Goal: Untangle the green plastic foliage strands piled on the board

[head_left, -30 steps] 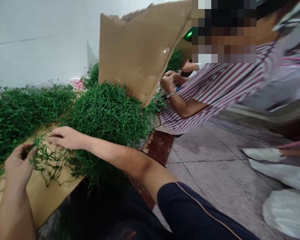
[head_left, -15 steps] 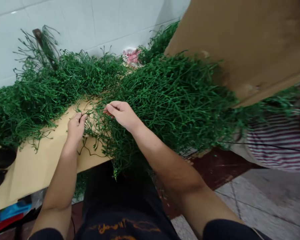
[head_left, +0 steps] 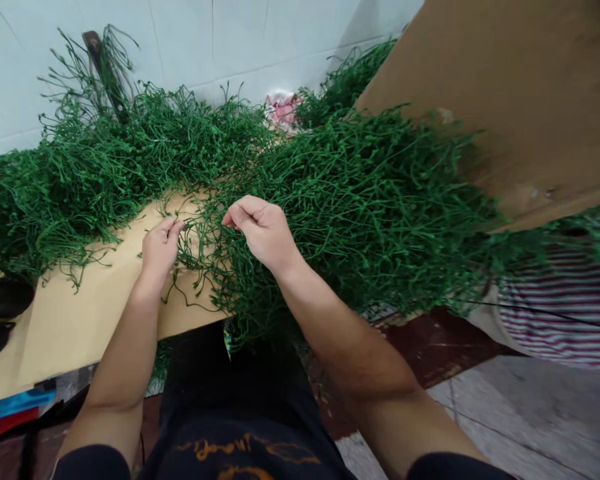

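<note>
Thin green plant-like stems with small knobbed tips lie in a big heap to the right and a second pile along the wall. My left hand is above the cardboard, thumb and forefinger pinched on a thin green stem among the loose ones. My right hand is at the left edge of the big heap, its thumb and fingers pressed together. What the right fingertips hold is too small to make out. A few loose stems lie on the cardboard between the hands.
A large brown cardboard panel slants over the heap at the right. A pink-and-white item sits by the tiled wall. Black objects rest at the left edge. Striped cloth and a dark cord are at the right.
The view has shifted, so most things appear a little farther right. Both hands stay pinched in nearly the same places over the stems, with the right hand turned slightly.
</note>
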A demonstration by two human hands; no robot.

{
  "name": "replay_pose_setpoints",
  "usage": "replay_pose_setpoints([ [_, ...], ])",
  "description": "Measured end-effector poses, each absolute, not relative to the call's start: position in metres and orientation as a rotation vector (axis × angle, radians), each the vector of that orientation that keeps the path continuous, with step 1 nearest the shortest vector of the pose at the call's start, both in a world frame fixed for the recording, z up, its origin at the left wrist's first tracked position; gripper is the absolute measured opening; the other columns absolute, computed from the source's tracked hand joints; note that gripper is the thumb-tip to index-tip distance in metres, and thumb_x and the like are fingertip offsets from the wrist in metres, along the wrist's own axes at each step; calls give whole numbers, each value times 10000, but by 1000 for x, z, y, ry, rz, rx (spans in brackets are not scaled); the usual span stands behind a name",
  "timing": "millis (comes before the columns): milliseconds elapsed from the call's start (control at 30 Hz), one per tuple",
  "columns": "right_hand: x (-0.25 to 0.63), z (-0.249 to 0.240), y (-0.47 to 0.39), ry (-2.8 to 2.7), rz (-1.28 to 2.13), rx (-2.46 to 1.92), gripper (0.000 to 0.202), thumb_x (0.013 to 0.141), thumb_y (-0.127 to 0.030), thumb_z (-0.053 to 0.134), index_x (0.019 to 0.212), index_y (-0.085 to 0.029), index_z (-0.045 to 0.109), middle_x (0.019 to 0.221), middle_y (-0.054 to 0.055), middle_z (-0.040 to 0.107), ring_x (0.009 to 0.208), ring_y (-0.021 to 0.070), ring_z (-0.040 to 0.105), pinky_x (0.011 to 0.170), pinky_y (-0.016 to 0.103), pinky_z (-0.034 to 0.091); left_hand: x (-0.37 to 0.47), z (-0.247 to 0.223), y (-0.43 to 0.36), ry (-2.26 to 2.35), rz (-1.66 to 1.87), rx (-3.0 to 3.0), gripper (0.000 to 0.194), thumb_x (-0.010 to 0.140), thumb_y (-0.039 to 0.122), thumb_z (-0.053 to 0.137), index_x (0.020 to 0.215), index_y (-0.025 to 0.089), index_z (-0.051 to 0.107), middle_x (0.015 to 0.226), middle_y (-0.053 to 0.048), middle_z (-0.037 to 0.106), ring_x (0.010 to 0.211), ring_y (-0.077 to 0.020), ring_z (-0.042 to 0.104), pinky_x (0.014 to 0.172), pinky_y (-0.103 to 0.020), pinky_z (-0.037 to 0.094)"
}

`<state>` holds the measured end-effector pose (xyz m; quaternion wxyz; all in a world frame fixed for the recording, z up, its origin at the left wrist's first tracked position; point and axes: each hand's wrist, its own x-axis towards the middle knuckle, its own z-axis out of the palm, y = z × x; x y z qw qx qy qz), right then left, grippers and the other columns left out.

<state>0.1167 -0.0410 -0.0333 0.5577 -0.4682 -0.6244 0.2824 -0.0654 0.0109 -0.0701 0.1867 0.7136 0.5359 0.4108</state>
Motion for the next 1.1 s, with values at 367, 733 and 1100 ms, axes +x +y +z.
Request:
replay_pose_setpoints([
  [367,168,15,-64,-1289,175,-1078,287,871,-349,515,640,-192,581,625,21,536,575,103,485,550,280,366,-106,-75,33,1691,1310,1729,228,799,297,472,617,182,547,603,5,563,655,-138,525,673,-238,421],
  [733,159,-15,-54,-1439,572,-1194,498,756,-641,531,738,-159,655,700,45,610,620,117,544,567,268,437,-92,-65,19,1437,1427,1818,226,757,358,507,612,186,533,578,12,472,611,-126,451,607,-242,381],
  [1100,177,-26,-48,-1465,-279,-1633,505,788,-491,554,1140,-131,583,1178,203,506,1124,326,465,931,532,392,-85,-63,7,1375,1519,1815,210,757,364,559,716,172,632,645,3,588,652,-125,528,644,-238,429],
])
